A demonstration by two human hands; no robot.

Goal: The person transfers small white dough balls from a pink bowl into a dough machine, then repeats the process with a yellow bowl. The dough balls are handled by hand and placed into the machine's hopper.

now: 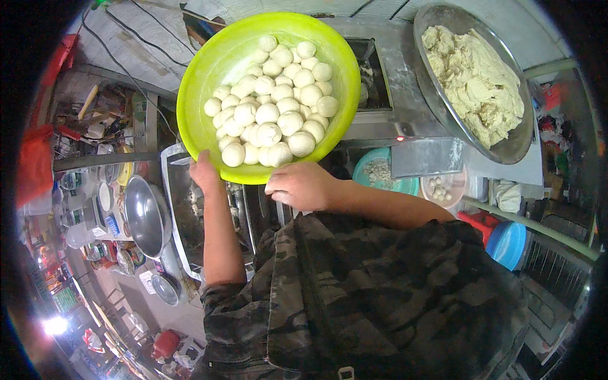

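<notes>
A lime-green plastic basin (349, 90), floury inside, holds a pile of round white dough balls (267, 114). My left hand (205, 172) grips its rim at the near left, thumb over the edge. Just in front of the near rim is my right hand (304, 186), its fingers curled and floury. Its palm is turned away, so I cannot tell whether it holds anything or grips the rim. To the right, a large steel bowl (430, 92) carries a big lump of pale dough (479, 85).
Under the metal worktop (408, 61), a turquoise basin (411, 186) and a pale pink basin (458, 190) hold small pale pieces. An empty steel bowl (145, 216) stands at left beside a metal-framed tray (183, 247). A blue basin (508, 244) is at lower right. Cables (128, 71) hang upper left.
</notes>
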